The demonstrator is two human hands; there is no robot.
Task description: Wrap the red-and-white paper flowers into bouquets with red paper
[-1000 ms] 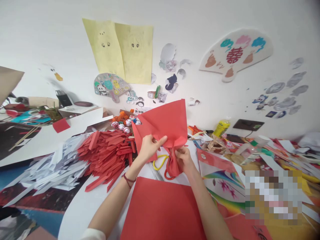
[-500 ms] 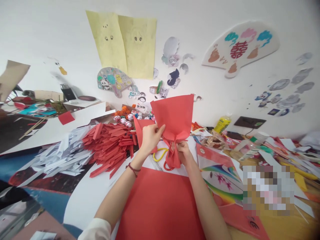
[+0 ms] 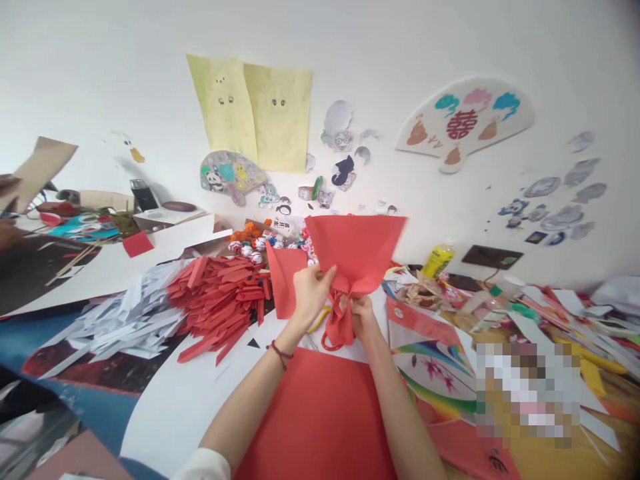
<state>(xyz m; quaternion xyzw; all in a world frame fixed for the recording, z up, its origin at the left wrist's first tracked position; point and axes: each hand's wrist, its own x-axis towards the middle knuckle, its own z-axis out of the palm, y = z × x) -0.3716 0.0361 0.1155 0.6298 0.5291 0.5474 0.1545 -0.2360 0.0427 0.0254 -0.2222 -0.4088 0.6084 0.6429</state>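
A sheet of red paper, gathered at its middle and flared out at the top, is held upright between my two hands. My left hand pinches the sheet's left edge between thumb and fingers. On the other side, my right hand closes round the gathered waist. Behind the crumpled lower part lies a pair of scissors with a red loop showing; a yellow handle is beside it. A large flat red sheet spreads beneath my forearms. Another folded red piece stands behind my left hand.
To the left lie heaps of red paper strips and white paper strips. Further left, another person's hand holds brown card. At right are a printed folder, a yellow bottle and cluttered paper scraps.
The red sheet's flared top has spread wider and tipped to the right. Both hands keep their grip on it. The whole view has shifted slightly, with the wall lower in the picture.
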